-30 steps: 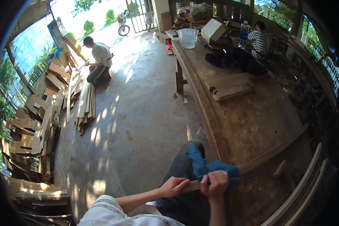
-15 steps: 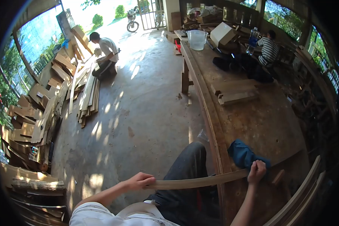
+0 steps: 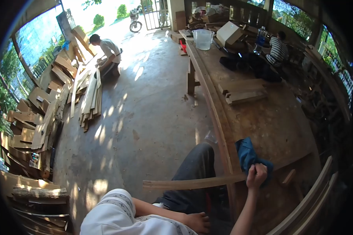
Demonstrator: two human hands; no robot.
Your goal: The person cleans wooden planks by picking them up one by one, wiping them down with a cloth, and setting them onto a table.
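A long, pale wooden strip (image 3: 192, 183) lies crosswise above my lap, its left end free and its right part over the workbench edge. My right hand (image 3: 257, 175) is closed round its right end. A blue cloth (image 3: 246, 152) is bunched against those fingers; whether they pinch it too is unclear. My left hand (image 3: 198, 223) is low by my lap, off the strip, empty, with its fingers apart. A short wood piece (image 3: 289, 177) rests on the workbench (image 3: 278, 137) to the right of my right hand.
Two notched wood blocks (image 3: 245, 96) and a clear plastic bucket (image 3: 203, 40) stand farther up the bench. Long strips (image 3: 310, 203) lean at right. One person (image 3: 108, 53) crouches by stacked boards (image 3: 91, 100); another person (image 3: 277, 51) sits beyond the bench.
My left hand has let go of the strip's left end and dropped toward my lap. My right hand and the blue cloth have shifted slightly left and up.
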